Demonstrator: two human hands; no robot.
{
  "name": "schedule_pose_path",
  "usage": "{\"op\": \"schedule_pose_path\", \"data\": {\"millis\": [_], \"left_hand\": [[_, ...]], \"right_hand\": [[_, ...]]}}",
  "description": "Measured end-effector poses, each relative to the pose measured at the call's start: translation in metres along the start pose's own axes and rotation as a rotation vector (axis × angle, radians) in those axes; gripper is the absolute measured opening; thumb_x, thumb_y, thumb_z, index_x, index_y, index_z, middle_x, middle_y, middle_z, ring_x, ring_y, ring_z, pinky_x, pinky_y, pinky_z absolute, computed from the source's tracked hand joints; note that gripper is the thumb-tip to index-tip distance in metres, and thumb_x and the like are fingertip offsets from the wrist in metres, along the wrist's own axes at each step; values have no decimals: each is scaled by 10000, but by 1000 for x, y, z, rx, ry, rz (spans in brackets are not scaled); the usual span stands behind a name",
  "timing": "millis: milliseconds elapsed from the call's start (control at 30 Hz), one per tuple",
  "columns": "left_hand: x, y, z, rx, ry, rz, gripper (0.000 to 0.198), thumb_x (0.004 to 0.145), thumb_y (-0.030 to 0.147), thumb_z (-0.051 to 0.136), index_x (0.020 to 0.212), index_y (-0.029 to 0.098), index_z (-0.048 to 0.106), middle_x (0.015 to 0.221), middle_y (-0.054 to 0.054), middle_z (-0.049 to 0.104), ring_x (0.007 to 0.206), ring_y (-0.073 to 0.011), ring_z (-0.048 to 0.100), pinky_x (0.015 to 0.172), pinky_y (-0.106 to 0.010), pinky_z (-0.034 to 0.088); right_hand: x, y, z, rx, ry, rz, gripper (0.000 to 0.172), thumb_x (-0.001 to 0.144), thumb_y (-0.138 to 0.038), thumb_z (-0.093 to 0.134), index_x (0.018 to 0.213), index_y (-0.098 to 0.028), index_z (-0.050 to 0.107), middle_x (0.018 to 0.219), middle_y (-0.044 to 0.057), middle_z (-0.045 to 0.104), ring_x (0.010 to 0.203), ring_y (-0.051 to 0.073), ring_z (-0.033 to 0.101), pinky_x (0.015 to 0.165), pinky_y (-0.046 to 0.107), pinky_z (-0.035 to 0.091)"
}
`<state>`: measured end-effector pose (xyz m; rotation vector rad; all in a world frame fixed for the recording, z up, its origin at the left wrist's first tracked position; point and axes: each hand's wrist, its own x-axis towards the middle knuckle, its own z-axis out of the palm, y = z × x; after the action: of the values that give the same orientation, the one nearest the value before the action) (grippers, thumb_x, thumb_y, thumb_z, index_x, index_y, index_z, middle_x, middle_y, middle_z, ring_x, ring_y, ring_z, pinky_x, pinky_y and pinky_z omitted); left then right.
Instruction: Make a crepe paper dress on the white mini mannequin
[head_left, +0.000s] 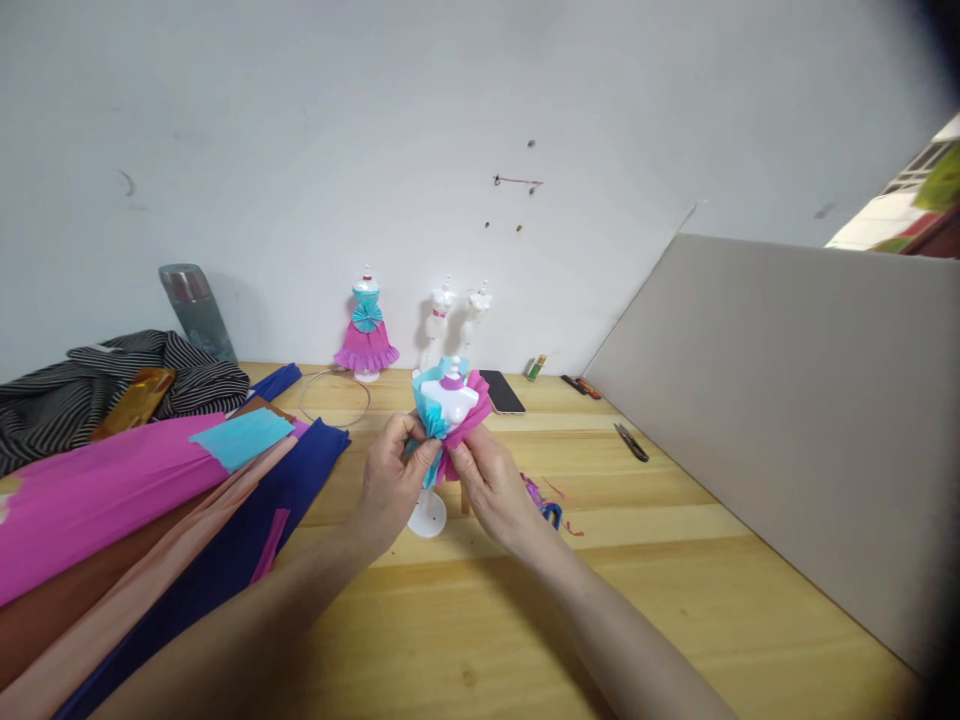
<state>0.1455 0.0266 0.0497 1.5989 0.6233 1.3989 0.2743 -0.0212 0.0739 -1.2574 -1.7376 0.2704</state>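
Dress form: a small white dress form (454,403) stands near the middle of the table (480,620), between the two hands, its round base (427,518) showing below the left hand.
Wrapping: blue paper (427,397) goes around its left side and pink paper (477,408) around its right; a pink collar (452,382) circles the neck.
Left hand: the left hand (394,482) has thumb and fingers closed in a pinch on the blue paper, at the front of the form.
Right hand: the right hand (495,487) pinches the pink paper, thumb in front, its fingertips partly hidden behind the paper.
Scissors: blue-handled scissors (553,515) lie just right of the right hand, beside purple scraps (532,490).
Far models: by the wall (420,130), a dressed form (367,325) in blue and pink stands left of two white forms (475,312).
Far table: a phone (504,392) lies behind the right hand; a small green tube (536,368), pens (581,386) and black snips (631,442) are farther right.
Left side: long colored sheets (112,470) overlap near a wire ring (370,400); beyond are striped cloth (196,368) and a bottle (196,308).
Right side: a pale panel (772,400) borders the table.
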Motion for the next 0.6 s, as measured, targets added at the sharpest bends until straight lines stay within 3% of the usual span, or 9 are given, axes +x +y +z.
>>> {"op": "schedule_pose_path", "data": {"millis": [233,600], "left_hand": [[-1,0,0,36,-9,14,154,846,228,572,739,209,461,706,47,480,668,-110,448,630,-245,376],[0,4,5,-72,23,-28,159,826,226,587,733,201,460,693,42,516,658,-104,478,630,-242,392]], "right_hand": [[1,-1,1,21,16,6,276,973,-311,335,950,-168,570,987,105,599,905,214,543,787,339,442],[0,-3,3,-12,61,-14,247,964,-295,343,903,-185,555,870,60,578,888,210,541,766,331,429]]}}
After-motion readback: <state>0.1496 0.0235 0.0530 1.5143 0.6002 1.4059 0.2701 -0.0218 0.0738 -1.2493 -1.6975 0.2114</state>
